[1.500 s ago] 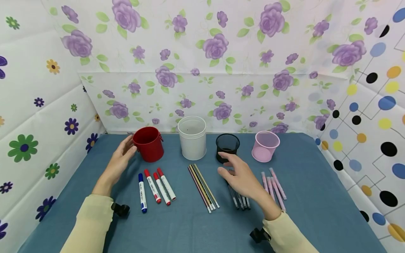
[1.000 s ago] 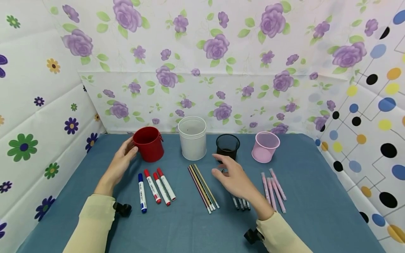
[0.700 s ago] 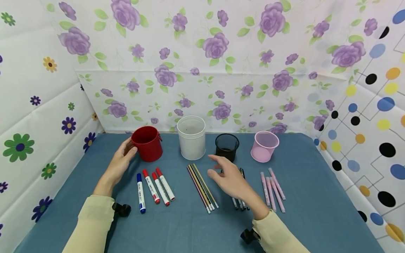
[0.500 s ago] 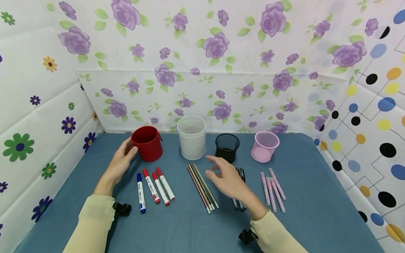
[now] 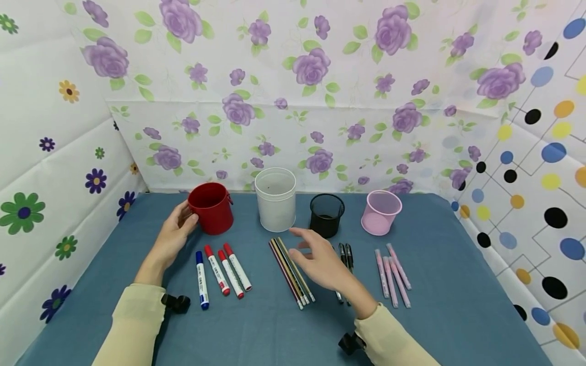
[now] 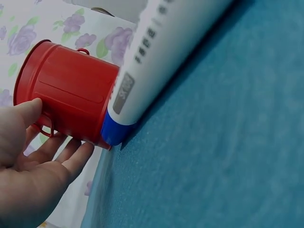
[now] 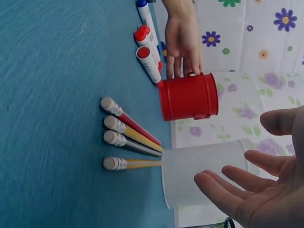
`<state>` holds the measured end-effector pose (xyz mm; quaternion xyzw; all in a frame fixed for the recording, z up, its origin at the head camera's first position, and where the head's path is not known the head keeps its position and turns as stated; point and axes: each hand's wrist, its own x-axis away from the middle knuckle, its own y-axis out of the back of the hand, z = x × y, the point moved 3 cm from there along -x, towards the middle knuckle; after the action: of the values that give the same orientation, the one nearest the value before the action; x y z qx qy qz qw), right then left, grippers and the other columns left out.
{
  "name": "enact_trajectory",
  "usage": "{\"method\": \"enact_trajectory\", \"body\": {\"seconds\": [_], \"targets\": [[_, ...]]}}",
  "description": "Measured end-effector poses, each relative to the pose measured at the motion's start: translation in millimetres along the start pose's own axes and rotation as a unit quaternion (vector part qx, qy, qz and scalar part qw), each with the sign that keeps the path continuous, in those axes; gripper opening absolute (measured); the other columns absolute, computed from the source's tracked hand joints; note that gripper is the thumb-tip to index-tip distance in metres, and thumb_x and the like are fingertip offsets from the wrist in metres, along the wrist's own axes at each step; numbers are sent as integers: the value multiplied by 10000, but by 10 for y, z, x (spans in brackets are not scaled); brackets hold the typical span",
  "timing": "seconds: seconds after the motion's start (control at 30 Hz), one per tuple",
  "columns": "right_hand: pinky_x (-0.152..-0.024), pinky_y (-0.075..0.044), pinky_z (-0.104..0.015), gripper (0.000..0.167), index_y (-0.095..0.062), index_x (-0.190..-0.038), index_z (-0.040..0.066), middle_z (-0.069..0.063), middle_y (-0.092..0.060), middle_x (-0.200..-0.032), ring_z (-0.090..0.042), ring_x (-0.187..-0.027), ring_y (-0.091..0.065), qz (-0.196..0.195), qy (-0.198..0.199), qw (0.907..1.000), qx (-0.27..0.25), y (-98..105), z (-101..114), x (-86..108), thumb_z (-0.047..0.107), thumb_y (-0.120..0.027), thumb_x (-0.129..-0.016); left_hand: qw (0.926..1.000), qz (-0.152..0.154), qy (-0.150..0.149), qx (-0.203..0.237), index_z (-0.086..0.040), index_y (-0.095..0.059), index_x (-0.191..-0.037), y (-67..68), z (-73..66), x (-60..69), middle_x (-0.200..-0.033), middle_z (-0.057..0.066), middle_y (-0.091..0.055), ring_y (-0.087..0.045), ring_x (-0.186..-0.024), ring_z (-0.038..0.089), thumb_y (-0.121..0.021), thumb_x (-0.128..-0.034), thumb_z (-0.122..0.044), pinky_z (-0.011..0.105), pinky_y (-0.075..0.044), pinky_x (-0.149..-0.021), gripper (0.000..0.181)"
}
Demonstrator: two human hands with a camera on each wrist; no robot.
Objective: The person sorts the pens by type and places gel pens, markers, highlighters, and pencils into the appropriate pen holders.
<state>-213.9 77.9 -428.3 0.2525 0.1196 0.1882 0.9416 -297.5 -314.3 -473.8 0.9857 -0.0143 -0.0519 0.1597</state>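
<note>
At the left of the blue worktop [image 5: 256, 335], a red bucket [image 5: 211, 211] stands upright with the left hand [image 5: 170, 236] at its outer side; this grip is loosely spread, the thumb resting on the wall near a small handle. Right of centre, the right hand [image 5: 321, 260] hangs over the worktop between a row of pencils [image 5: 293, 274] and some black pens [image 5: 350, 256], its grip spread and holding nothing. Beyond stand a white bin [image 5: 277, 208], a black mesh cup [image 5: 326, 223] and a pink cup [image 5: 380, 219]. A blue marker [image 5: 202, 279] and three red markers [image 5: 231, 274] lie before the bucket; pink pens [image 5: 400, 282] lie before the pink cup. Obstructions: the right hand and wrist partly cover the black pens; in the left wrist view, the blue marker hides part of the bucket's base.
</note>
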Motion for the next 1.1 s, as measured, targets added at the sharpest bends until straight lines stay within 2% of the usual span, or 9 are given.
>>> {"method": "enact_trajectory", "body": {"seconds": [0.17, 0.27, 0.43, 0.6, 0.83, 1.1], "targets": [[-1076, -552, -520, 520, -479, -1596, 194, -111, -505, -1580, -376, -1351, -596, 56, 4, 10000, -35, -59, 32, -15, 254, -616, -1097, 10000, -51, -72, -23, -151, -184, -1717, 3, 1, -15, -1692, 196, -329, -374, -1511, 388, -484, -1151, -315, 262, -493, -1105, 661], [-1068, -556, -523, 511, -485, -1591, 181, -112, -526, -1558, -376, -1340, -604, 106, 58, 9999, -21, -105, 58, -34, 260, -606, -1100, 9999, -46, -103, 40, -141, -190, -1714, -3, 0, -31, -1688, 203, -332, -378, -1506, 389, -486, -1150, -299, 216, -505, -1075, 656], [-1043, -576, -475, 487, -511, -1572, 176, -79, -593, -1489, -309, -1282, -646, 255, 230, 9994, 2, -204, 138, -107, 261, -596, -1100, 9997, -18, -112, 216, -140, -203, -1711, -18, 5, -64, -1690, 205, -327, -374, -1509, 385, -495, -1147, -286, 152, -508, -1031, 652], [-976, -596, -379, 461, -561, -1537, 164, -53, -648, -1419, -191, -1160, -686, 442, 394, 9981, 165, -367, 226, -213, 250, -615, -1087, 9996, -34, -75, 273, -139, -210, -1710, -19, 12, -62, -1688, 208, -328, -381, -1503, 380, -500, -1146, -276, 149, -511, -1020, 649], [-854, -589, -263, 400, -641, -1453, 132, -90, -709, -1282, -152, -1042, -704, 720, 558, 9954, 307, -647, 367, -348, 213, -665, -1062, 9997, -60, -71, 245, -133, -204, -1711, 7, 22, -24, -1683, 222, -326, -381, -1502, 390, -489, -1149, -275, 150, -507, -1021, 645], [-691, -543, -156, 328, -714, -1344, 93, 15, -748, -1046, -19, -780, -632, 982, 684, 9909, 612, -980, 507, -513, 160, -692, -1024, 9996, -56, -127, 245, -128, -200, -1711, 9, 22, -12, -1688, 223, -323, -373, -1513, 403, -482, -1152, -274, 138, -504, -1019, 643]]}}
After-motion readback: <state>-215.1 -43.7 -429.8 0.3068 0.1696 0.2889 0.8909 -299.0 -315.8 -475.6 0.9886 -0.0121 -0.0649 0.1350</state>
